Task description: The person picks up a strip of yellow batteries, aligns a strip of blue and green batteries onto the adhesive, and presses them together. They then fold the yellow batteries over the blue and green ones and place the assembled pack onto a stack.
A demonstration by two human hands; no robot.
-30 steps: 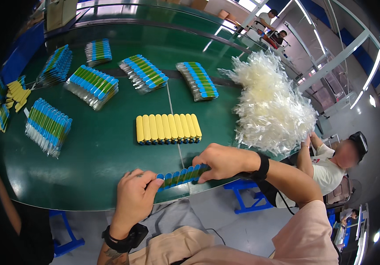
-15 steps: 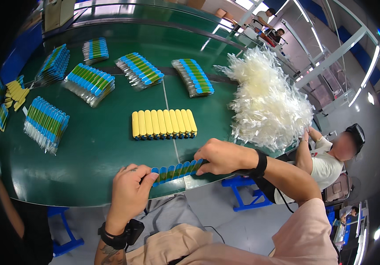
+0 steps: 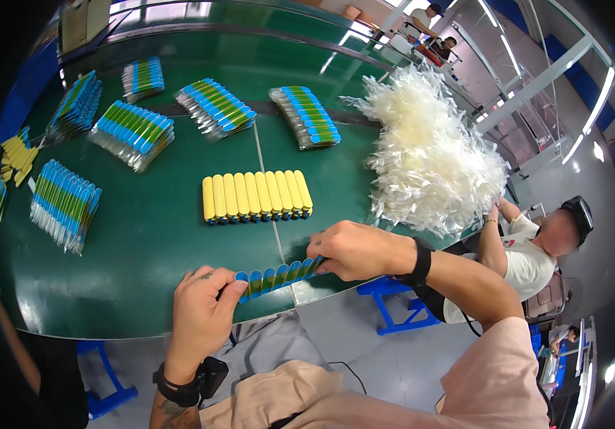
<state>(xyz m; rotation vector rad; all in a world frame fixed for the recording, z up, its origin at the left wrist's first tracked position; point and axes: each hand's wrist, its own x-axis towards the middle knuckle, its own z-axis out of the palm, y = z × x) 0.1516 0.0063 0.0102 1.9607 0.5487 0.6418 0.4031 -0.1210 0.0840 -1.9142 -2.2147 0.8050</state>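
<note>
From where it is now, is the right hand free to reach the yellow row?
Probably not yet: the right hand holds one end of the blue-green row. The yellow row lies just beyond, with bare table between.

Green table (image 3: 143, 243); yellow tubes (image 3: 256, 196) in a row; blue-and-green tubes (image 3: 279, 275); white plastic pile (image 3: 433, 161); black wristbands.

Single head view, looking steeply down, close over green table (image 3: 143, 243) near edge; fisheye bends rim.
</note>
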